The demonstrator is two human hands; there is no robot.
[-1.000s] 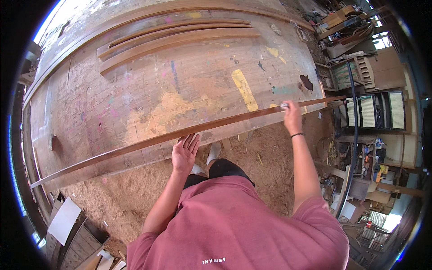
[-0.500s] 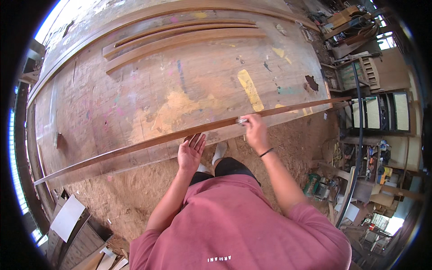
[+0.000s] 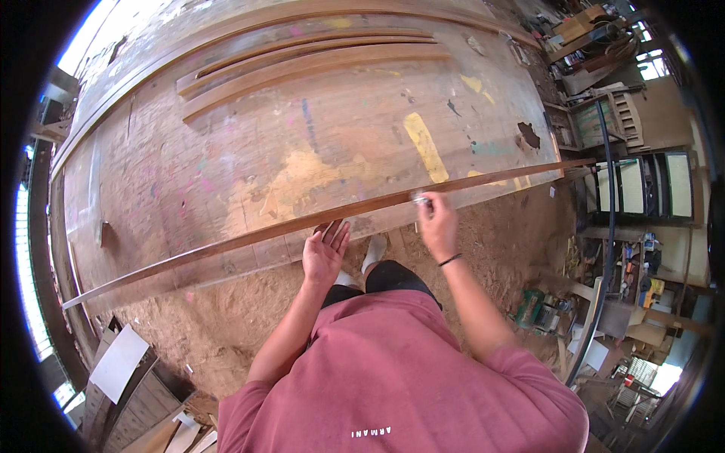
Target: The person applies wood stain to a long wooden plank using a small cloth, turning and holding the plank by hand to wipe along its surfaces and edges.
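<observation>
A long, thin brown wooden strip (image 3: 249,240) runs across the near part of the worktable (image 3: 249,151), its right end reaching past the table's side. My left hand (image 3: 325,253) is palm up at the strip's near edge. Its fingers are stretched out, with the tips against or just under the strip; which of the two I cannot tell. Farther right, my right hand (image 3: 439,226) pinches a small grey-white piece (image 3: 419,198) at the strip's near edge. That piece is blurred and mostly covered by the fingers, so its kind does not show.
Several wooden lengths (image 3: 317,66) lie at the table's far side. Toward the right edge the tabletop has a ragged hole (image 3: 528,136). A small wooden block (image 3: 104,234) is at the left. Beyond the table stand a green machine (image 3: 529,309) and cluttered shelves (image 3: 630,257).
My right hand has moved a little to the right along the strip with the small piece. My left hand keeps its place under the strip, and the whole view has shifted slightly.
</observation>
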